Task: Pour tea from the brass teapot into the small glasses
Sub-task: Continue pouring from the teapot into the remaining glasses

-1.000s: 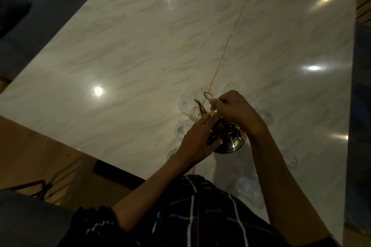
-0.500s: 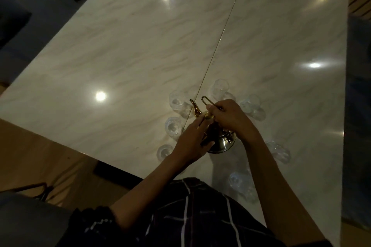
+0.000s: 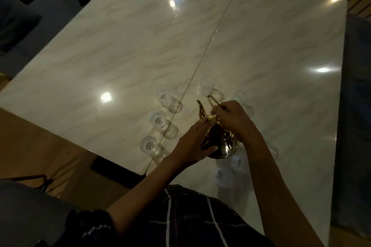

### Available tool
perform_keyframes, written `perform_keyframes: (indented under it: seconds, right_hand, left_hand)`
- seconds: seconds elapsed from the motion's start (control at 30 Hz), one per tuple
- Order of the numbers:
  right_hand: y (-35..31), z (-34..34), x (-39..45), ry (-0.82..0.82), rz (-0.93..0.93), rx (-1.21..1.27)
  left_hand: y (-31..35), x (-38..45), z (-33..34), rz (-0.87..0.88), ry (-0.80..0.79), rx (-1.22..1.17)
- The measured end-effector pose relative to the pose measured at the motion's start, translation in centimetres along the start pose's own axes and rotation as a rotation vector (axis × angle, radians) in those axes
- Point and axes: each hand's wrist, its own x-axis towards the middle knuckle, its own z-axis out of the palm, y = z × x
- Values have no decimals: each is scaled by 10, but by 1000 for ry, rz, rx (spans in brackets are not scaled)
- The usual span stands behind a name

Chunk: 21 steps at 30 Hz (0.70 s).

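The brass teapot (image 3: 225, 145) stands on the marble table (image 3: 120, 56) near its front edge, spout pointing away to the left. My right hand (image 3: 232, 118) grips the wire handle at the top of the pot. My left hand (image 3: 192, 144) holds the pot's left side, fingertips up by the lid. Several small clear glasses ring the pot: one glass (image 3: 163, 94) far left, another glass (image 3: 158, 121) nearer, a third glass (image 3: 148, 144) by the edge, plus others behind and to the right, partly hidden by my arms.
A brass seam (image 3: 202, 60) runs across the tabletop. Dark cushions (image 3: 18, 16) lie beyond the left edge, a wooden floor (image 3: 40, 146) below it. My plaid clothing (image 3: 190, 216) fills the bottom of the view.
The view has shifted, so pot and glasses sit slightly differently in frame. Both hands stay on the teapot, which remains standing on the table.
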Motion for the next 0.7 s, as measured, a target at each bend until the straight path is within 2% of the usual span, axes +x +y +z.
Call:
perform_keyframes:
  seconds: [0.4,0.7]
  right_hand:
    - [-4,-20,32,147,64,63]
    - [-29,-26,74,220,81,-23]
  left_hand:
    - [5,55,-11,-9,-105,-27]
    - [-13,104,-38,57,-152,-51]
